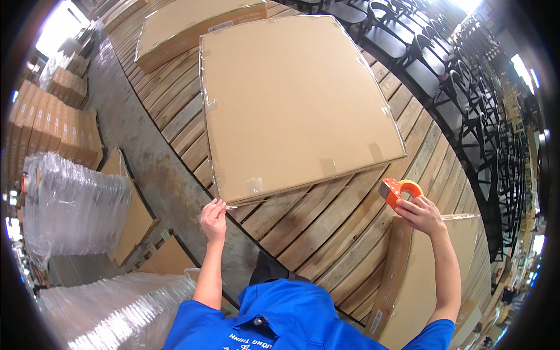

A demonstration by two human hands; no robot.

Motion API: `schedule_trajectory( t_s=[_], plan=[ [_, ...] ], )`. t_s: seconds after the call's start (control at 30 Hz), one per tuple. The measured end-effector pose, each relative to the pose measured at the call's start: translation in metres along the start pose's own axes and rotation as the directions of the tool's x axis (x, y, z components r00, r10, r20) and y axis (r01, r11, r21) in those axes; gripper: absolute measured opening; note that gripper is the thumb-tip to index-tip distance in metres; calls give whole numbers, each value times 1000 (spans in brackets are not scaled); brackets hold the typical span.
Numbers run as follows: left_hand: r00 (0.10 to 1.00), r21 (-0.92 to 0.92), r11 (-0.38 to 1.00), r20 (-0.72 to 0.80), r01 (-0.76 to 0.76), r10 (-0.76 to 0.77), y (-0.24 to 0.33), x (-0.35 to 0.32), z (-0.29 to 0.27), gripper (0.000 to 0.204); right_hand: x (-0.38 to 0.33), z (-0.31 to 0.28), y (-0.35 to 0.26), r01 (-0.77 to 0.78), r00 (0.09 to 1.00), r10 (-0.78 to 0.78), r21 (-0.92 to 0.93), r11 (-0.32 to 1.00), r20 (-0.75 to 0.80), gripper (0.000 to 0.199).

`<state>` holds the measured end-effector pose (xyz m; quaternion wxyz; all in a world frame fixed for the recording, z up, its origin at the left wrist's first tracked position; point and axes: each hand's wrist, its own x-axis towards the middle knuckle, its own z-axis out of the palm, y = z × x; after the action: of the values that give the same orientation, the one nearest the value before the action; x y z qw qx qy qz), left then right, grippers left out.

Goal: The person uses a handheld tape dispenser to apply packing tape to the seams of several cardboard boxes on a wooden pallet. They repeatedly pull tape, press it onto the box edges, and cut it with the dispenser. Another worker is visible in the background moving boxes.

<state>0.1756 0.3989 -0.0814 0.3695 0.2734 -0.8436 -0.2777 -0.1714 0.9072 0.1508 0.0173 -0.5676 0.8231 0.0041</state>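
Observation:
A large flat cardboard box (pixel 297 93) lies on the slatted wooden table, with clear tape along its edges. At its near left corner my left hand (pixel 213 220) is closed in a pinch on the whitish end of a strip of clear tape (pixel 232 207). A faint thin line runs from there along the box's near edge toward the right. My right hand (pixel 421 214) grips an orange tape dispenser (pixel 392 192) with a yellowish roll in it. The dispenser is held up to the right of the box's near right corner, apart from the box.
Another carton (pixel 192 29) lies at the table's far left, and one more (pixel 431 274) lies near my right forearm. Plastic-wrapped stacks (pixel 81 204) and upright cartons (pixel 52 128) stand on the left floor. Rows of black chairs (pixel 426 61) line the right side.

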Motion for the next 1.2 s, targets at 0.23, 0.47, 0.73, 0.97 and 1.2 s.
schedule_trajectory(
  t_s=[0.23,0.47,0.73,0.97,1.2],
  plan=[
    [857,-136,879,-198,457,-476,6,-14,36,31,43,-8,28,62,998,-62,12,998,12,50],
    [573,-507,426,172,749,-801,15,6,30,52,30,20,61,203,975,-209,-79,976,-72,61],
    [561,-452,470,87,759,-823,14,21,32,54,40,12,79,330,942,-332,-33,943,-54,67],
    [527,-421,447,91,789,-845,-31,11,15,47,-12,2,129,389,921,-388,62,919,-24,51],
    [567,-367,472,217,802,-794,-33,16,4,39,-36,-40,174,218,976,-215,-112,970,37,54]
  ],
)
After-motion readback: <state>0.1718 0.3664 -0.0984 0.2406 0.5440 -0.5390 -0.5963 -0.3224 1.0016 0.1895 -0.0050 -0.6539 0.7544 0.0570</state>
